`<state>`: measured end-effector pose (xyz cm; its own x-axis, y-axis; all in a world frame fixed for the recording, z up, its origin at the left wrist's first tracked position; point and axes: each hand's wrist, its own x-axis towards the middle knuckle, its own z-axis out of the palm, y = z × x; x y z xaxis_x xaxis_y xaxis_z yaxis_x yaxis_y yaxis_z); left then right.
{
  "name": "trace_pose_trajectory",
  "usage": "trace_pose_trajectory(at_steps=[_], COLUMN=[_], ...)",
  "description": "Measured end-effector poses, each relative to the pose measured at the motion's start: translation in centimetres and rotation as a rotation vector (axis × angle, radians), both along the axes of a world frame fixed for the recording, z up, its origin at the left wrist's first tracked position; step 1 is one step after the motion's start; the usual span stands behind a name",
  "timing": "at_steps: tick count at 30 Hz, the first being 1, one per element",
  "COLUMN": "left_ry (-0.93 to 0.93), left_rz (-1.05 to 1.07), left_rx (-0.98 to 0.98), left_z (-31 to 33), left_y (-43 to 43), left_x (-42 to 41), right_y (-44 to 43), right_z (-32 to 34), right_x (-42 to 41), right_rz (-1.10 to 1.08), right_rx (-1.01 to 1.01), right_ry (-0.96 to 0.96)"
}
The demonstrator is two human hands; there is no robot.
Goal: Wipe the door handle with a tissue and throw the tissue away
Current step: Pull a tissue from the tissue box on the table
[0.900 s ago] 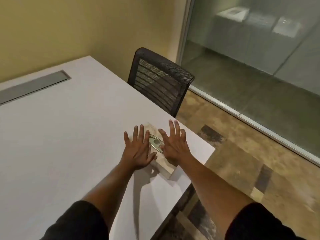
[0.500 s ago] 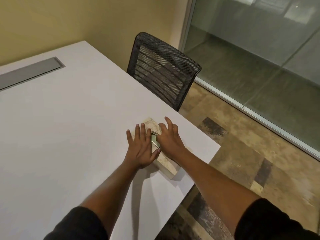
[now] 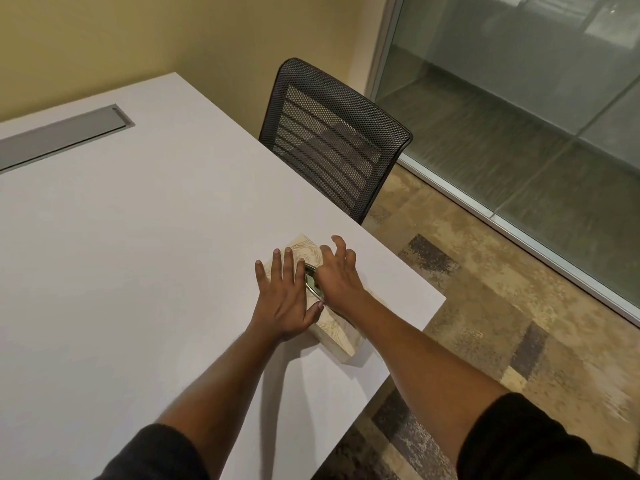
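A cream patterned tissue box [image 3: 337,336] lies on the white table [image 3: 138,237], near its right corner. My left hand [image 3: 284,299] lies flat on the box's left side, fingers spread. My right hand [image 3: 337,282] is over the box's oval slot [image 3: 310,281]; its thumb and forefinger dip toward the slot and the other fingers are raised. No tissue shows outside the box, and what the fingertips touch is hidden. No door handle or bin is in view.
A black mesh chair [image 3: 332,140] is pushed against the table's far right edge. A grey cable hatch [image 3: 59,136] is set into the tabletop at the left. A glass partition [image 3: 519,116] runs along the right, over patterned carpet [image 3: 485,323].
Both hands went from hovering spread above the box to resting on it. My right hand's fingers curled in toward the slot. The camera tilted down and drew nearer.
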<state>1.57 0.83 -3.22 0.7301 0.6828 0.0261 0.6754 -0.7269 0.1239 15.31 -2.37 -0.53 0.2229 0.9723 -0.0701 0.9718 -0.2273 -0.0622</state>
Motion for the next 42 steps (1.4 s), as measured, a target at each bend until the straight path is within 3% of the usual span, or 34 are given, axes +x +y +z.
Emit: trace_pose_trajectory(at_steps=[6,12,15,19,24,30,39,42], left_ry=[0.004,0.033,0.037,0.087,0.087,0.084,0.093,0.088], left_rz=[0.008,0.017,0.017,0.010,0.012,0.013,0.020,0.013], left_rx=[0.027,0.038,0.036,0.041,0.043,0.038,0.039,0.044], left_z=[-0.1,-0.2,-0.1,0.1,0.2,0.2,0.1,0.0], left_y=[0.0,0.1,0.1,0.1,0.2,0.2,0.2,0.2], left_x=[0.0,0.0,-0.2,0.0,0.2,0.2,0.3,0.3], right_y=[-0.2,-0.8,-0.9,-1.0,-1.0,-1.7,-1.3,-0.9], right_z=[-0.4,0.1,-0.2,-0.6,-0.7,-1.1,-0.5,-0.2], right_x=[0.2,0.2,0.1,0.7,1.1,1.2,1.1,0.9], right_rz=[-0.035,-0.048,-0.048,0.043,0.123,0.071,0.071,0.065], right_rx=[0.063,0.236,0.200,0.181,0.268,0.447,0.148,0.143], right_ry=[0.096,0.021,0.075,-0.031,0.035,0.159,0.029,-0.019])
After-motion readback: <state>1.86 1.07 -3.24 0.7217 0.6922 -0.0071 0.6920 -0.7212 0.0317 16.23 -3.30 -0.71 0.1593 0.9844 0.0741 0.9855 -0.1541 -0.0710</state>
